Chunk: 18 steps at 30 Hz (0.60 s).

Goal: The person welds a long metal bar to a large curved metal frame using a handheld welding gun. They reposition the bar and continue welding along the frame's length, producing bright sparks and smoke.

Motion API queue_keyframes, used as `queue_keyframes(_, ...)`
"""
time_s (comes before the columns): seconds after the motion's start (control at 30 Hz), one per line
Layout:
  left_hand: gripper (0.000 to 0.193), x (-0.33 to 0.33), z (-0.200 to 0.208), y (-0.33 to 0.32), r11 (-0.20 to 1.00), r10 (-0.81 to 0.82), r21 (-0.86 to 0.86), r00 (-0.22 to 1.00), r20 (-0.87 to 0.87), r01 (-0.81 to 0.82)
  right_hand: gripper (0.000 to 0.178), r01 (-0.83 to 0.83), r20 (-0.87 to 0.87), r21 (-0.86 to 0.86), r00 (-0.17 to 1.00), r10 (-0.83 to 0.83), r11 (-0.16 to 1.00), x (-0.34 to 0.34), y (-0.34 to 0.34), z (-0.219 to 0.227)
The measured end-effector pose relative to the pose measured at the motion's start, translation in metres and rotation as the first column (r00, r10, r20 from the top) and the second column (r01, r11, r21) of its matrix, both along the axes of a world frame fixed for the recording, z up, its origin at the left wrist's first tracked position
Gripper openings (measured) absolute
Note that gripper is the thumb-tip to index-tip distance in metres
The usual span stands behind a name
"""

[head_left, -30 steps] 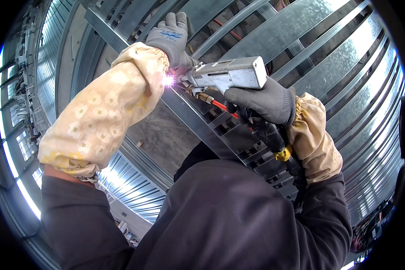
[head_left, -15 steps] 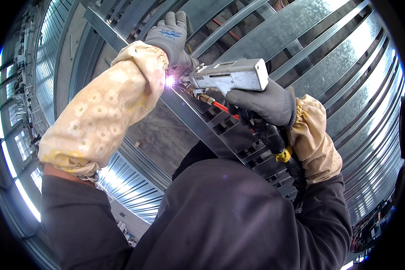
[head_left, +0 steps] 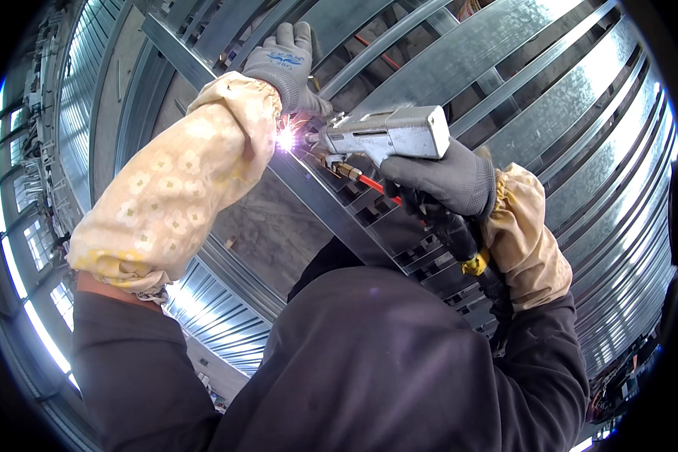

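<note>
My right hand, in a grey knit glove, is wrapped round a welding gun with a boxy silver body. A bright violet-white arc with sparks burns at its nozzle, against a long galvanized steel rail. Brass fittings and a red hose hang under the gun. My left hand, gloved in grey, lies just beyond the arc on the steel slats. Its fingers are stretched out, with the thumb close to the gun's front. The left sleeve cover partly hides the spot beside the arc.
A black cable with yellow tape runs from the gun along my right forearm. Parallel slats with gaps between them spread to the right. More stacked metal profiles lie at lower left, beside the grey floor.
The gun has shifted very slightly downward in view. Sparks now spread wider above the arc. My left hand stays in almost the same place.
</note>
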<state>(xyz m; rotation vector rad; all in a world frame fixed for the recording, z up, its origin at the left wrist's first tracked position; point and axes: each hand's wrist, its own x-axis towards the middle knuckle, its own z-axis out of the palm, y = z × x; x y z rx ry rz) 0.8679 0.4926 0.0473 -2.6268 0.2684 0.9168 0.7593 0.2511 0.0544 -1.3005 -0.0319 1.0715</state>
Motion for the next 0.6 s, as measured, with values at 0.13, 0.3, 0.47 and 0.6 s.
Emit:
queue_keyframes(0.13,0.145,0.003,0.0,-0.003,1.0,-0.007,-0.005,1.0,-0.022,0.007,0.045,0.035,0.03,0.004,0.999,-0.035,0.999,-0.003,-0.001,-0.003)
queue_keyframes(0.3,0.146,0.002,0.004,-0.006,1.0,-0.012,-0.008,1.0,-0.015,0.012,0.044,0.075,0.148,0.028,0.986,-0.078,0.997,-0.008,-0.001,-0.005)
queue_keyframes(0.47,0.145,-0.002,0.006,-0.001,1.0,0.0,-0.017,1.0,0.004,0.0,0.041,0.048,-0.119,-0.042,0.991,-0.052,0.998,-0.008,-0.016,0.023)
queue_keyframes(0.6,0.14,-0.006,0.0,0.008,0.995,-0.006,-0.096,0.998,0.058,0.012,0.038,0.124,-0.061,-0.031,0.99,-0.125,0.992,-0.02,-0.029,0.043)
